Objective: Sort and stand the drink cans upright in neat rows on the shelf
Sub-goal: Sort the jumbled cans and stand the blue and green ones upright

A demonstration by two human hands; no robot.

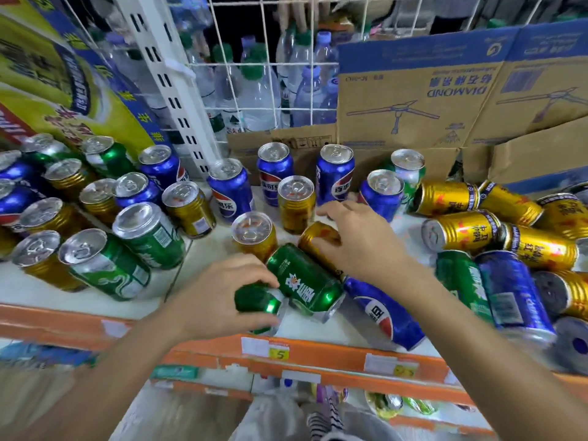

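My left hand (219,294) grips a green can (259,305) lying on its side near the shelf's front edge. A second green can (305,281) lies tilted right beside it. My right hand (359,237) curls over a gold can (318,240) that lies on its side behind the green ones. A blue can (385,313) lies flat under my right forearm. Several blue, gold and green cans stand upright at the left and along the back, among them a gold can (254,233) just left of my right hand. A heap of gold, blue and green cans (509,249) lies toppled on the right.
The white shelf (79,294) has an orange front strip with price tags (280,353). Cardboard boxes (413,100) stand at the back right. A white wire grid (254,58) with water bottles behind it closes the back. A yellow and blue carton (57,84) leans at left.
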